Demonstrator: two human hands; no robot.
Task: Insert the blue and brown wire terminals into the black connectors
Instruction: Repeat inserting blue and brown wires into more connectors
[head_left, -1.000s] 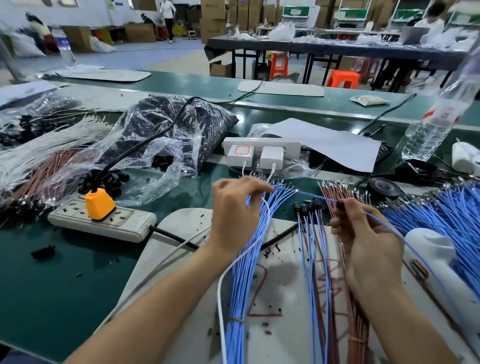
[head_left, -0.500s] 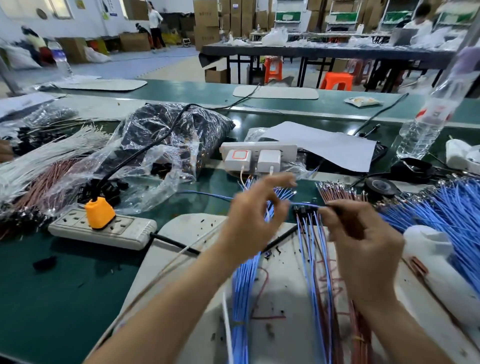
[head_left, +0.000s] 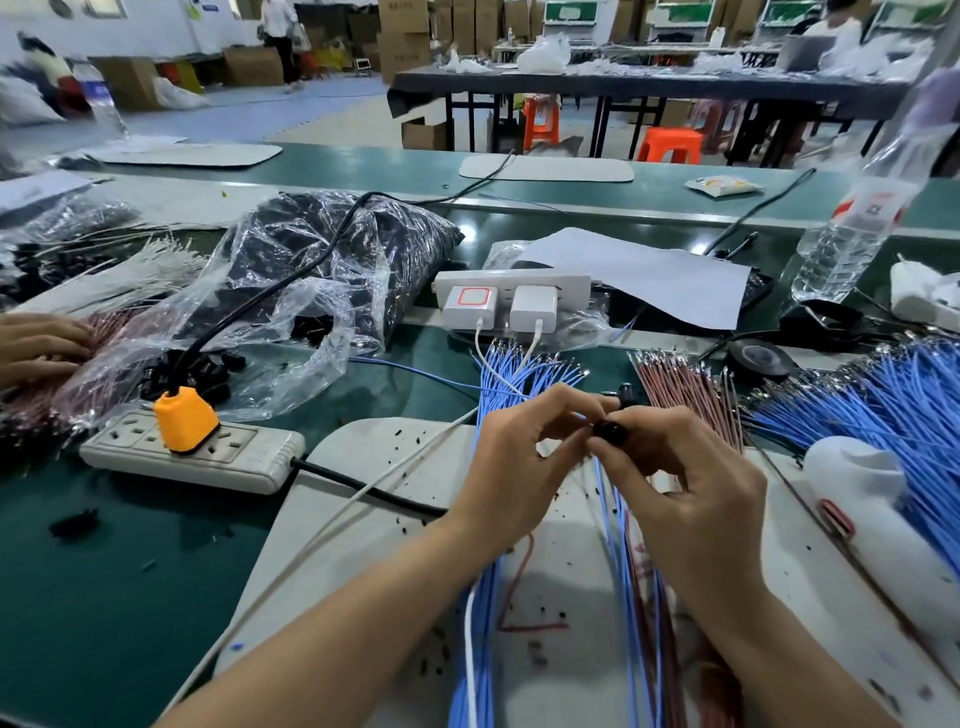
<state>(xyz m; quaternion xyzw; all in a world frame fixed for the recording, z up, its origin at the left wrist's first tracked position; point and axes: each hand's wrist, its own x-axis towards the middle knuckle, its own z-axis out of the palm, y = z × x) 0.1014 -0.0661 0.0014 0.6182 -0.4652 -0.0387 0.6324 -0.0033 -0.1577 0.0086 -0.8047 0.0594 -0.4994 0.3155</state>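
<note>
"Where's the connector got to?"

"Between the two hands, raised just above the pale mat (head_left: 363, 493) on the green worktop (head_left: 104, 545). The right hand (head_left: 691, 499) has the black connector (head_left: 609, 431) pinched between thumb and curled fingers, and the little black body pokes out at the tip of that grip."

"And the left?"

"The left hand (head_left: 514, 467) is drawn right up against it, thumb and forefinger pressed together at the connector's left end. A loose blue wire (head_left: 415, 370) trails away to the left across the worktop from behind that hand. The terminal is hidden by the fingertips, so I can't tell whether it's seated."

"The rest of the stock?"

"The blue wire bundle (head_left: 519, 369) fans out just beyond the left hand and runs back under the wrist. The brown wires (head_left: 680, 384) lie just beyond the right hand. A clear bag of black connectors (head_left: 337, 244) sits well off to the left, behind the power strip (head_left: 197, 452) with its orange plug (head_left: 184, 421)."
</note>
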